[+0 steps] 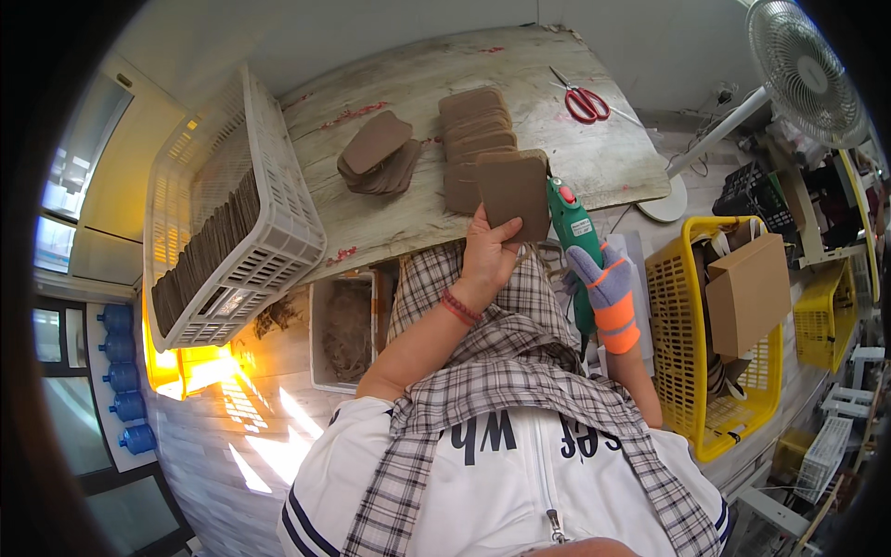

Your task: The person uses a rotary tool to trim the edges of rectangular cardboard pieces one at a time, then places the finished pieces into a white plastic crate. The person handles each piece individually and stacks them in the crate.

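Note:
My bare left hand (pixel 488 252), with red beads at the wrist, pinches the near edge of a flat brown rounded-corner panel (pixel 513 193). The panel is raised at the table's front edge, in front of part of a stack. My right hand (pixel 608 290), in a grey-and-orange glove, is wrapped around a green handheld power tool (pixel 570 221) with a red switch. Its tip is beside the panel's right edge; whether they touch I cannot tell. Behind lies an overlapping row of brown panels (pixel 475 119), and a smaller pile of brown pieces (pixel 379 144) sits left of it.
Red-handled scissors (pixel 587 105) lie on the worn table (pixel 371 79). At left a white crate (pixel 278 200) holds many upright brown panels. Beneath the table edge sits a bin of fibrous scraps (pixel 348 330). A yellow basket (pixel 676 325) with cardboard and a fan (pixel 806 74) stand right.

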Demonstrator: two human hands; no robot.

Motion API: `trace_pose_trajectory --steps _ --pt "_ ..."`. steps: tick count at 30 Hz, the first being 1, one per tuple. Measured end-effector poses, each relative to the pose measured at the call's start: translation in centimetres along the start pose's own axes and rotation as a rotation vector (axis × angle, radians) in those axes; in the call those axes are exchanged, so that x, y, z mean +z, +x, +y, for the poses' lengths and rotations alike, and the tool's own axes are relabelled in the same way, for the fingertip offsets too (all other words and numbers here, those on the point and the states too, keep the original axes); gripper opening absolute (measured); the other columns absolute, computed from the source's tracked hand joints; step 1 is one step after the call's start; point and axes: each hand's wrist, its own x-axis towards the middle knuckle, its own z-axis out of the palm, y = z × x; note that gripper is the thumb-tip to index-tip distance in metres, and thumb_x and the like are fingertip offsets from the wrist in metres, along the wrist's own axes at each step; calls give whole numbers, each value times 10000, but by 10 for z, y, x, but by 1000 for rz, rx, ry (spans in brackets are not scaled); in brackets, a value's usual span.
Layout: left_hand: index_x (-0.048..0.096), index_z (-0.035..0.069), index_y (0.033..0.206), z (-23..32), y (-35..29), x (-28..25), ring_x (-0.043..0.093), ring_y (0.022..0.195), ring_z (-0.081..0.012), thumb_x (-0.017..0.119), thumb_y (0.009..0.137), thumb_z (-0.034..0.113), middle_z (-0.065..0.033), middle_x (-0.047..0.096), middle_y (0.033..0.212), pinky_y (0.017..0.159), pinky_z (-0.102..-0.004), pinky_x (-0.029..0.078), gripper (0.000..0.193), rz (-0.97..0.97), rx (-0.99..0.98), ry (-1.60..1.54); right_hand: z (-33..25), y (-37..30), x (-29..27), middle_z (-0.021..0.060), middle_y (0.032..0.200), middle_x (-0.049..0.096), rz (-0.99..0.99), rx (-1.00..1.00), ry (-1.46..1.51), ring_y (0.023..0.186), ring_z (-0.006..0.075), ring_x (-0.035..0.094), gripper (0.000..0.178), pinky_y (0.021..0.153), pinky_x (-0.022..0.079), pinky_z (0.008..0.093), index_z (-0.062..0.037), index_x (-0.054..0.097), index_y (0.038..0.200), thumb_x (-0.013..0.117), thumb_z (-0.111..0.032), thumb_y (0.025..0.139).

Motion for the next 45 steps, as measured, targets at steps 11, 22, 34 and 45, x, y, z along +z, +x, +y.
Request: trace_pose_trajectory --steps 11,22,34,45 --pt "526 35 1202 58 5 -44 603 1015 -173 564 798 -121 -76 609 1145 865 -310 519 434 -106 -137 434 -4 -7 -27 8 645 577 -182 95 -111 489 69 525 264 452 415 201 -14 581 963 698 -201 818" --pt "562 3 1165 98 1 -54 596 870 -90 572 741 -112 -29 632 1025 757 -226 494 440 -210 -345 775 8 -18 -22 -7 680 576 -221 155 -172 526 43 505 360 459 409 189 -15 579 1014 749 -224 774" --pt "539 16 1199 94 -10 -48 580 918 -112 576 716 -106 -30 616 1025 806 -261 475 499 -153 -471 850 8 -10 -9 -1 649 564 -259 125 -191 518 58 516 342 465 423 206 -6 580 952 726 -272 795" --pt "598 54 804 125 -6 -49 557 704 -58 704 706 -25 19 609 759 650 -212 458 164 -60 -72 997 14 -10 -18 22 631 575 -353 191 -199 495 86 547 313 464 448 230 3 596 903 704 -275 811"
